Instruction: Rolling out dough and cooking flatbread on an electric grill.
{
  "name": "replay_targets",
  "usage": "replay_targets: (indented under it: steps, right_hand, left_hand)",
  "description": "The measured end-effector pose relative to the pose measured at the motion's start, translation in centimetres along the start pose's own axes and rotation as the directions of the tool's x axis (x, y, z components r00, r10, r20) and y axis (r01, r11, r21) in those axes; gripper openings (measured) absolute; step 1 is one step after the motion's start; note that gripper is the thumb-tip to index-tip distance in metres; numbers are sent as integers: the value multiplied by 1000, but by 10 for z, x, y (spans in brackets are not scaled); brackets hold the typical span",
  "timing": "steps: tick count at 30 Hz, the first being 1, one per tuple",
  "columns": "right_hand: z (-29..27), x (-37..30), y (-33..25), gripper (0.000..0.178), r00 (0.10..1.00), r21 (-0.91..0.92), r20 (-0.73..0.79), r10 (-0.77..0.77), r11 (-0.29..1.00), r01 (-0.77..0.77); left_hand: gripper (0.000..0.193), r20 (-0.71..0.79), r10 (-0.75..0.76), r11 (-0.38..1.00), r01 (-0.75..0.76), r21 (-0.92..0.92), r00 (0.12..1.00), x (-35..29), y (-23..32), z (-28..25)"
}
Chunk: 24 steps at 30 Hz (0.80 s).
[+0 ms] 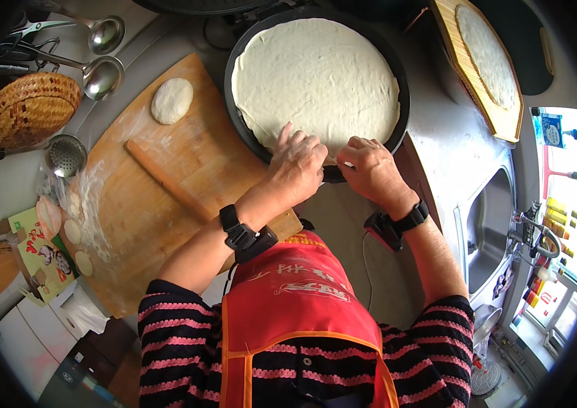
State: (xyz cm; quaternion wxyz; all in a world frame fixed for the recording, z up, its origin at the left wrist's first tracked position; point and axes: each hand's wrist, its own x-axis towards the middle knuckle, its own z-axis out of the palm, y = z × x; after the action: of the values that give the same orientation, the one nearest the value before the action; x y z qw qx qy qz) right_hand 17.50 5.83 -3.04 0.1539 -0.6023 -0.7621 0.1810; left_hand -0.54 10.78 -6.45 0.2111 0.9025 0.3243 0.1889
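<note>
A wide, thin round sheet of dough point(315, 81) lies in a black round pan point(404, 102), covering nearly all of its bottom. Both my hands are at its near edge, close to the pan's black handle point(333, 175). My left hand point(295, 162) has its fingers bent onto the dough's edge, one finger stretched over the surface. Just to its right, my right hand point(370, 165) is closed, pinching the dough's rim between thumb and fingers. The fingertips of both are partly hidden.
On the left, a floured wooden board point(118, 197) carries a rolling pin point(166, 178) and a dough ball point(172, 100). Ladles point(103, 77) and a woven basket point(30, 109) lie beyond it. At right are a bamboo tray point(506, 126) with flattened dough and a sink point(489, 224).
</note>
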Motion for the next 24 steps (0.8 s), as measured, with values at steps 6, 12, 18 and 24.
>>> replay_targets:
  steps: [6,12,18,24]
  right_hand:
    - [-6,-3,1,4,997,-11,-8,-81,997,81]
    - [-7,-5,-3,16,998,-47,-18,-52,998,51]
    - [-10,-11,-9,27,988,-88,104,-112,989,121]
    - [-4,-16,-15,29,992,-154,113,-63,985,80]
  left_hand:
    - [11,54,-46,982,55,-179,997,-8,7,-9]
    - [16,-43,-2,1000,2,9,999,-27,1,-23]
    - [29,44,6,999,-8,36,999,-32,5,-20]
    - [31,-36,-15,1000,14,-7,999,-38,9,-22]
